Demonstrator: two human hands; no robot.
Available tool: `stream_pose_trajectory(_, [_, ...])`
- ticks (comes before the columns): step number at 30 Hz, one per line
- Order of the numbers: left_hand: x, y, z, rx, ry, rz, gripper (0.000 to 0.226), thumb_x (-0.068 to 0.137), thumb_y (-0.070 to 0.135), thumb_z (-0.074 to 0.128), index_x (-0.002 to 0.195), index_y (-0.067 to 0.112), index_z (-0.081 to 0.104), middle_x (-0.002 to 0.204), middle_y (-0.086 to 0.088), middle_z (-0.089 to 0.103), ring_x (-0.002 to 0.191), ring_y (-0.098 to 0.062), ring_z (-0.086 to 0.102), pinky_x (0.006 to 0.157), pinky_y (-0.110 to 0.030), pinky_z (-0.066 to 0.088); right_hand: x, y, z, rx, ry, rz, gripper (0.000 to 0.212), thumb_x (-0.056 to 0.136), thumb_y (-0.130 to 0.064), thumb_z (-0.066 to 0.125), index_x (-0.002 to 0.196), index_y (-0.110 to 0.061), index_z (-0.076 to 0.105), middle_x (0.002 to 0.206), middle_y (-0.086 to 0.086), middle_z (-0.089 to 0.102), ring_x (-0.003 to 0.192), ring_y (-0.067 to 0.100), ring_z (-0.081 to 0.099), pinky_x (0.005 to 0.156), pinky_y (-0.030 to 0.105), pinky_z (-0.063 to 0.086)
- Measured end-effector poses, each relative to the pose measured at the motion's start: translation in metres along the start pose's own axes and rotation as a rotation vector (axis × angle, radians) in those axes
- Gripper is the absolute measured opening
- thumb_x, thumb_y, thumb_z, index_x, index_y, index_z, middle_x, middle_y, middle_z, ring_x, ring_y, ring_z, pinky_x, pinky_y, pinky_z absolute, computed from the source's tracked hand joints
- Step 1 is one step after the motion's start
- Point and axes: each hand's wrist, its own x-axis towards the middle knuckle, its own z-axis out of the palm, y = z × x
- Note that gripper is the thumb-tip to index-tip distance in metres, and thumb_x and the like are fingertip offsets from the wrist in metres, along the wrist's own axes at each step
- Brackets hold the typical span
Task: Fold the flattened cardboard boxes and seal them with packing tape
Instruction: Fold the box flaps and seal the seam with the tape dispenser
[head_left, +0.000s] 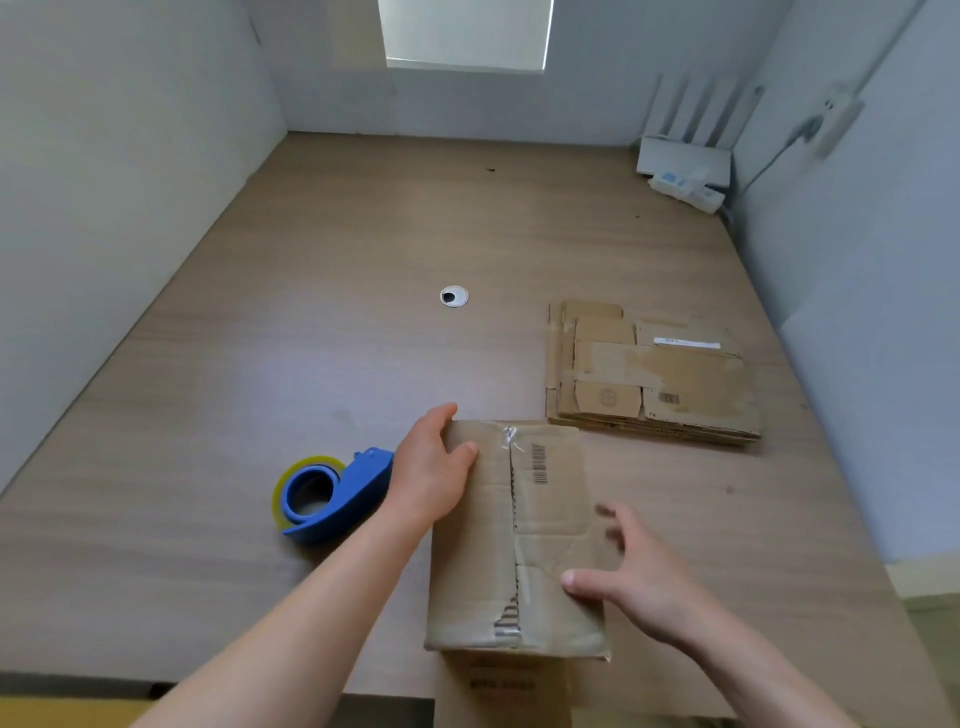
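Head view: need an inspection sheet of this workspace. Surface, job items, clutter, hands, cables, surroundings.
Surface: wooden table, round grommet mid-table.
Job's things: folded box at near edge, flaps closed; flattened boxes stacked right; blue tape dispenser left of it.
Clutter: nothing seen.
Hands: left hand grips box's far-left corner; right hand thumb on box top, fingers blurred.
Cables: cable on right wall; power strip and router far-right corner.
Surroundings: white partition walls on three sides.

no words legible, barcode (540, 464) printed on the folded box (478, 571), second barcode (668, 398) on the flattened stack (691, 371), white label (687, 343) too blurred
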Motion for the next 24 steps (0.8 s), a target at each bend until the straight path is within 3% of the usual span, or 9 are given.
stream_pose_trajectory(1, [0.001, -0.002, -0.003, -0.021, 0.013, 0.019, 0.062, 0.091, 0.029, 0.066, 0.147, 0.025, 0.041, 0.145, 0.012, 0.044, 0.132, -0.009, 0.041, 0.109, -0.031, 0.036, -0.001, -0.008, -0.003, -0.130, 0.090, -0.069, 0.107, 0.061, -0.061, 0.075, 0.152, -0.028, 0.030, 0.151, -0.008, 0.037, 0.144, 0.015, 0.032, 0.118, 0.034, 0.028])
stream_pose_trajectory(3, [-0.001, -0.009, -0.013, -0.066, 0.123, 0.073, 0.062, 0.087, 0.037, 0.070, 0.143, 0.024, 0.046, 0.136, 0.017, 0.044, 0.127, -0.003, 0.040, 0.105, -0.025, 0.033, -0.004, -0.029, -0.003, -0.313, 0.289, -0.322, 0.105, 0.068, -0.069, 0.057, 0.158, -0.034, 0.015, 0.163, -0.013, 0.011, 0.151, 0.007, 0.007, 0.120, 0.027, 0.011])
stream_pose_trajectory(7, [-0.009, -0.048, -0.042, 0.225, 0.400, 0.185, 0.050, 0.081, 0.023, 0.077, 0.126, 0.008, 0.060, 0.128, -0.006, 0.058, 0.122, -0.025, 0.051, 0.102, -0.034, 0.038, 0.003, -0.057, 0.016, -0.416, 0.342, -0.632, 0.080, 0.084, -0.063, 0.048, 0.154, -0.030, 0.032, 0.163, -0.010, 0.013, 0.152, 0.008, 0.007, 0.121, 0.030, 0.011])
stream_pose_trajectory(9, [-0.013, -0.074, -0.050, 0.433, 0.385, 0.105, 0.055, 0.076, 0.027, 0.081, 0.125, 0.010, 0.061, 0.128, -0.010, 0.057, 0.120, -0.032, 0.050, 0.100, -0.045, 0.039, 0.011, -0.064, 0.028, -0.513, 0.225, -0.647, 0.074, 0.089, -0.062, 0.045, 0.155, -0.031, 0.031, 0.164, -0.007, 0.007, 0.153, 0.012, 0.002, 0.125, 0.035, 0.007])
stream_pose_trajectory(12, [-0.020, -0.108, -0.052, 0.644, 0.219, -0.173, 0.071, 0.079, 0.048, 0.074, 0.139, 0.022, 0.046, 0.141, -0.001, 0.045, 0.131, -0.026, 0.039, 0.101, -0.049, 0.040, 0.021, -0.057, 0.043, -0.661, 0.170, -0.642, 0.068, 0.093, -0.066, 0.036, 0.154, -0.037, 0.029, 0.165, -0.008, -0.001, 0.153, 0.014, -0.006, 0.121, 0.033, -0.008])
stream_pose_trajectory(15, [-0.018, -0.127, -0.048, 0.551, 0.207, -0.235, 0.074, 0.082, 0.041, 0.073, 0.144, 0.021, 0.038, 0.138, 0.000, 0.050, 0.125, -0.026, 0.047, 0.095, -0.048, 0.047, 0.020, -0.054, 0.046, -0.639, 0.199, -0.650, 0.066, 0.089, -0.064, 0.040, 0.147, -0.033, 0.046, 0.163, -0.001, 0.024, 0.152, 0.020, 0.018, 0.119, 0.039, 0.009])
stream_pose_trajectory(18, [-0.007, -0.132, -0.050, 0.552, 0.233, -0.299, 0.055, 0.085, 0.030, 0.071, 0.132, 0.017, 0.046, 0.123, -0.005, 0.060, 0.113, -0.030, 0.055, 0.080, -0.042, 0.051, 0.020, -0.058, 0.044, -0.668, 0.216, -0.675, 0.064, 0.087, -0.063, 0.044, 0.141, -0.031, 0.055, 0.158, 0.003, 0.038, 0.146, 0.024, 0.033, 0.116, 0.043, 0.020])
stream_pose_trajectory(22, [-0.001, -0.130, -0.060, 0.668, 0.213, -0.309, 0.031, 0.088, 0.028, 0.065, 0.116, 0.021, 0.055, 0.109, -0.008, 0.064, 0.102, -0.032, 0.059, 0.071, -0.037, 0.047, 0.026, -0.053, 0.042, -0.599, 0.136, -0.665, 0.073, 0.087, -0.069, 0.027, 0.153, -0.038, 0.033, 0.166, -0.010, 0.003, 0.151, 0.009, -0.008, 0.117, 0.028, -0.013])
stream_pose_trajectory(24, [-0.002, -0.121, -0.070, 0.603, 0.295, -0.188, 0.028, 0.085, 0.022, 0.068, 0.110, 0.018, 0.058, 0.103, -0.012, 0.066, 0.095, -0.036, 0.060, 0.067, -0.036, 0.043, 0.030, -0.053, 0.037, -0.539, 0.124, -0.668, 0.069, 0.089, -0.067, 0.027, 0.151, -0.038, 0.036, 0.165, -0.014, 0.006, 0.152, 0.006, -0.006, 0.116, 0.023, -0.012])
